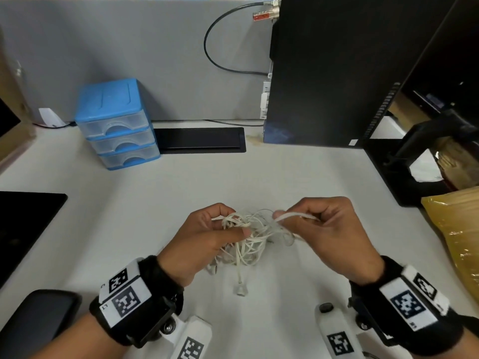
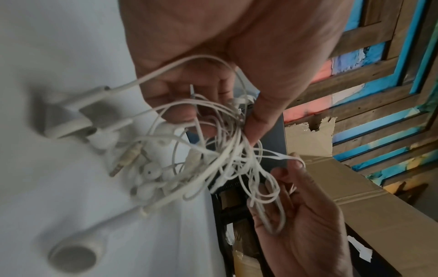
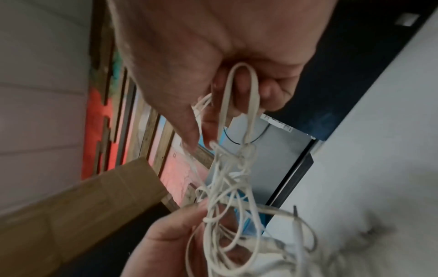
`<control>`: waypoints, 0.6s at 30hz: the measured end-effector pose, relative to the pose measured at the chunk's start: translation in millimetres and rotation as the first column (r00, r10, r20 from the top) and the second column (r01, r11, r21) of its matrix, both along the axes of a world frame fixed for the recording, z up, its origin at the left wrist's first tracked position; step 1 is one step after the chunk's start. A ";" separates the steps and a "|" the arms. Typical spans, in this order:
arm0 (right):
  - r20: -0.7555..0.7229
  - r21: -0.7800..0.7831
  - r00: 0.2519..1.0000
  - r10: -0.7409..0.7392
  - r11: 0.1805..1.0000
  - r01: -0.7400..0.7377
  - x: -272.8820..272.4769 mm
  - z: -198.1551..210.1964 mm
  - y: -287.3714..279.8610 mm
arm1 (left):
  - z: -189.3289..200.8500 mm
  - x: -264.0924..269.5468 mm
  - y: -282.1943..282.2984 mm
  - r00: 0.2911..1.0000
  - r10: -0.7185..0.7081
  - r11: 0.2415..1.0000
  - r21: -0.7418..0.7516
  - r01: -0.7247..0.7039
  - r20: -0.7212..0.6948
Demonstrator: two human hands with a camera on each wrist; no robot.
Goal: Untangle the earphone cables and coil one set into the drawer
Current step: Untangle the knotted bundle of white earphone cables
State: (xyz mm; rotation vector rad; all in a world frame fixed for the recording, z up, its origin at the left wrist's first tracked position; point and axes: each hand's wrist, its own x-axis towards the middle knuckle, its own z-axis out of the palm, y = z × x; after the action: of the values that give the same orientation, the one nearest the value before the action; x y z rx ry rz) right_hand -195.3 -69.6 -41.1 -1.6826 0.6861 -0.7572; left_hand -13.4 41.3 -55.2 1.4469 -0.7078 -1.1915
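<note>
White earphone cable tangle (image 1: 248, 237) raised just above white desk (image 1: 181, 203), left hand (image 1: 204, 239) fingers curled gripping the knot, right hand (image 1: 329, 231) pinching a pulled-out loop (image 3: 239, 93), blue three-drawer unit (image 1: 116, 123) closed, far left.

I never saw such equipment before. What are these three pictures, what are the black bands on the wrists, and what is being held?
There is no robot: a person works with two bare hands. The wide picture comes from a camera worn on the head; the other two come from cameras on the black wristbands with square printed markers. On the white desk stands a blue plastic chest of three clear drawers, all shut. The left hand grips a tangle of white earphone cables; the fingers of the right hand pinch one strand drawn out of it.
</note>
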 end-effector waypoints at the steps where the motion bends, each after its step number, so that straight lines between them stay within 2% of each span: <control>1: 0.004 0.012 0.999 -0.035 0.999 0.035 -0.5 1.4 -0.1 | 0.4 0.1 0.3 1.000 -0.020 1.000 -0.012 0.020 -0.004; 8: 0.041 0.148 0.994 -0.105 0.984 0.098 2.1 14.7 4.7 | 7.4 -4.6 1.3 0.996 -0.055 0.994 -0.103 0.048 -0.072; 13: 0.046 0.206 0.987 -0.157 0.968 0.144 1.6 10.8 -3.1 | 8.8 -6.6 1.5 0.997 -0.050 0.994 -0.104 0.043 -0.064; 16: 0.092 0.244 0.986 -0.136 0.964 0.110 -1.8 11.3 -7.8 | 7.0 -6.0 2.2 0.998 -0.049 0.994 -0.096 0.044 -0.049; 18: 0.112 0.219 0.992 -0.066 0.975 0.040 -4.2 12.2 -8.7 | 5.0 -5.7 1.7 0.998 -0.047 0.995 -0.094 0.042 -0.052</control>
State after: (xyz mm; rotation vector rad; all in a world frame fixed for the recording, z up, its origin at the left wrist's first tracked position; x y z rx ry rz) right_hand -199.5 -78.3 -28.9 -1.4154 0.7059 -0.7841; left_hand -19.1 43.0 -50.2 1.3231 -0.7526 -1.2118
